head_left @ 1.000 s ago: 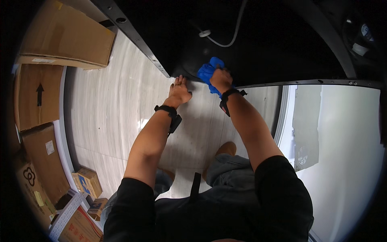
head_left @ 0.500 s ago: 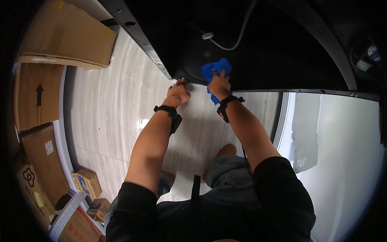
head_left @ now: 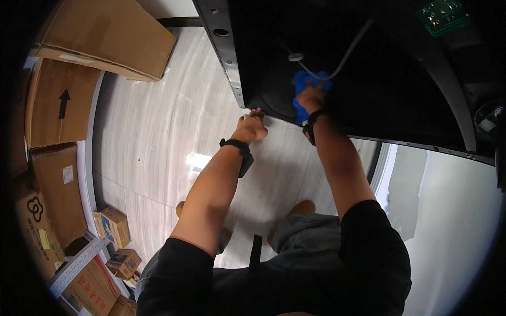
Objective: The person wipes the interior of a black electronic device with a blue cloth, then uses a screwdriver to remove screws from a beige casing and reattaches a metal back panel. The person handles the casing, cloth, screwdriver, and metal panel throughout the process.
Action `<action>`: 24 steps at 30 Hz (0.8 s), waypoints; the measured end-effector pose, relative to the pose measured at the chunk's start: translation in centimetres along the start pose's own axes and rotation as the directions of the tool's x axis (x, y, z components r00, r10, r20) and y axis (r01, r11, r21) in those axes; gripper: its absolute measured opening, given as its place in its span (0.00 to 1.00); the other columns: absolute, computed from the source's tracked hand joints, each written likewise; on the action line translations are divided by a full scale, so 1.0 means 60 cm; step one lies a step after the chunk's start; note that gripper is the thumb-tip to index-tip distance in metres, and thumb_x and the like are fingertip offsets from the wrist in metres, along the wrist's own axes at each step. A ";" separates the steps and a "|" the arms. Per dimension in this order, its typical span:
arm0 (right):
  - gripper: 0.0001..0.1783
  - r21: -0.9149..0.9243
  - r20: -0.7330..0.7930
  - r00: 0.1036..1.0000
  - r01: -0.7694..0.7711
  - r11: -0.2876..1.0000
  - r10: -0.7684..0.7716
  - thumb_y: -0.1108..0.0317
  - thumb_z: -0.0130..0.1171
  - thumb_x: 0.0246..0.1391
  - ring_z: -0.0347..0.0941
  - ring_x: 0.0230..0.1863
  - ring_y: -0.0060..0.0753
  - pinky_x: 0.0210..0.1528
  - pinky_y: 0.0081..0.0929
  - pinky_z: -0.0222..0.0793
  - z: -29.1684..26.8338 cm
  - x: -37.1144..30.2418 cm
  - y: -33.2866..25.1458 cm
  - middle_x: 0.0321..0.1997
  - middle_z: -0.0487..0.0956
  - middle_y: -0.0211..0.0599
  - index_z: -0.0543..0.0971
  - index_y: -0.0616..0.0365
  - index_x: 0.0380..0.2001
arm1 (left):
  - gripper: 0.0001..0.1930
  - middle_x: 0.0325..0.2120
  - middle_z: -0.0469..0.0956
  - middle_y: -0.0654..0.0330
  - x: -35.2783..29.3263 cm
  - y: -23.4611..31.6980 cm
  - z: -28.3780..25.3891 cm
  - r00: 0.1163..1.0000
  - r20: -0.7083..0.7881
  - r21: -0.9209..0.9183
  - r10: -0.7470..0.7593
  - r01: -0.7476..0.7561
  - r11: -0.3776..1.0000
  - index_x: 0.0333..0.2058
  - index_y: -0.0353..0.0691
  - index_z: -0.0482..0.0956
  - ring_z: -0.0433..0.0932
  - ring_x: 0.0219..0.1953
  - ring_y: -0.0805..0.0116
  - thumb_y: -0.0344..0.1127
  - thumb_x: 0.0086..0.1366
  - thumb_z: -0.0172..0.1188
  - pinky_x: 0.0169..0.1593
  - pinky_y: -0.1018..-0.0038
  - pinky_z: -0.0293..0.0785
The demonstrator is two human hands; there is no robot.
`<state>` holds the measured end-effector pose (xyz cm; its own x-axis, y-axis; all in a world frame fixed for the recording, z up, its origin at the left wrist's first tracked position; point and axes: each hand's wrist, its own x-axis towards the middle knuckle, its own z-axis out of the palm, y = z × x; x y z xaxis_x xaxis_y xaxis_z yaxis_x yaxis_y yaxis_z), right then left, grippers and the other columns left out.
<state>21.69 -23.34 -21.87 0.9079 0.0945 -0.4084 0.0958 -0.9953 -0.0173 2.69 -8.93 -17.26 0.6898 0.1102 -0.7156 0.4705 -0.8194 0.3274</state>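
Note:
A blue cloth [head_left: 301, 111] is bunched under my right hand [head_left: 312, 98], whose fingers close on it against the dark inside of a large black casing [head_left: 254, 58]. Motion slightly blurs that hand, and shadow hides some of its fingers. My left hand [head_left: 253, 128] is at the casing's near-left corner, its fingers over the edge and its thumb set apart below. Both wrists wear black straps with small devices. A thin grey cable [head_left: 350, 46] loops across the casing above the cloth, with a round pale piece [head_left: 296, 57] on it.
Metal rims with holes [head_left: 221, 32] border the casing. A green circuit board [head_left: 441, 17] and a round dark part [head_left: 489, 117] sit at its right. Cardboard boxes [head_left: 58, 105] line the left side, some on a shelf [head_left: 74, 266]. Pale streaked flooring [head_left: 153, 131] lies below.
My right hand has pushed the cloth deeper into the casing. The view has shifted, so the casing and my left hand appear farther right; the circuit board has come into sight.

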 end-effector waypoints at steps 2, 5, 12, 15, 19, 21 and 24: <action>0.43 -0.036 0.040 0.999 0.025 0.999 -0.024 0.56 0.62 0.47 0.56 0.61 0.65 0.56 0.47 0.69 -0.002 -0.055 -0.034 0.71 0.43 0.48 0.56 0.38 0.67 | 0.38 0.70 0.43 0.68 -0.002 0.001 -0.002 1.000 -0.006 0.023 0.005 -0.005 1.000 0.67 0.49 0.50 0.41 0.71 0.72 0.40 0.56 0.47 0.69 0.59 0.43; 0.42 -0.014 0.101 0.984 0.149 0.989 -0.147 0.56 0.61 0.47 0.58 0.59 0.61 0.54 0.44 0.71 -0.018 -0.145 -0.084 0.69 0.47 0.45 0.57 0.37 0.66 | 0.39 0.70 0.43 0.64 -0.002 -0.005 0.009 0.999 -0.024 0.077 0.028 -0.026 0.997 0.67 0.45 0.49 0.42 0.71 0.68 0.46 0.57 0.50 0.69 0.58 0.46; 0.33 0.037 -0.003 0.918 0.395 0.918 -0.396 0.66 0.59 0.47 0.58 0.61 0.56 0.53 0.45 0.70 -0.023 -0.076 -0.113 0.67 0.56 0.33 0.68 0.28 0.59 | 0.39 0.69 0.45 0.64 -0.003 -0.004 -0.002 0.997 -0.038 0.045 0.066 -0.064 0.997 0.67 0.43 0.50 0.43 0.71 0.69 0.39 0.54 0.46 0.69 0.60 0.46; 0.34 -0.010 0.037 0.927 0.373 0.928 -0.372 0.64 0.60 0.47 0.57 0.63 0.56 0.55 0.45 0.69 -0.022 -0.029 -0.137 0.67 0.56 0.34 0.67 0.29 0.60 | 0.39 0.69 0.45 0.63 -0.006 0.002 -0.003 0.998 -0.029 0.050 0.059 -0.057 0.997 0.67 0.42 0.50 0.43 0.71 0.69 0.39 0.54 0.46 0.69 0.60 0.45; 0.34 -0.015 0.069 0.959 0.278 0.961 -0.276 0.57 0.63 0.45 0.55 0.65 0.55 0.58 0.46 0.67 -0.047 -0.046 -0.191 0.69 0.54 0.39 0.68 0.35 0.59 | 0.39 0.70 0.44 0.63 -0.003 0.003 0.000 1.000 0.003 0.060 0.028 -0.028 0.998 0.67 0.42 0.50 0.43 0.71 0.69 0.40 0.54 0.46 0.69 0.58 0.43; 0.42 -0.044 0.106 0.948 0.305 0.951 -0.299 0.54 0.62 0.45 0.52 0.67 0.56 0.63 0.44 0.61 -0.048 -0.047 -0.211 0.71 0.48 0.43 0.59 0.33 0.64 | 0.39 0.70 0.44 0.63 -0.005 0.004 0.003 1.000 -0.007 0.067 0.022 -0.021 0.998 0.67 0.43 0.49 0.43 0.71 0.69 0.41 0.55 0.47 0.69 0.57 0.42; 0.44 0.043 0.115 0.950 0.287 0.957 -0.290 0.53 0.62 0.44 0.52 0.68 0.57 0.64 0.44 0.59 -0.054 -0.063 -0.222 0.72 0.47 0.49 0.58 0.36 0.66 | 0.40 0.70 0.43 0.62 -0.015 0.010 0.003 0.999 -0.040 0.077 0.030 -0.027 0.997 0.67 0.42 0.48 0.42 0.71 0.69 0.43 0.55 0.47 0.69 0.56 0.42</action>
<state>18.31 -10.36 -17.12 0.7876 0.3757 -0.4883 0.3344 -0.9263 -0.1733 2.27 -9.59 -16.54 0.7250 0.1075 -0.6803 0.4077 -0.8631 0.2980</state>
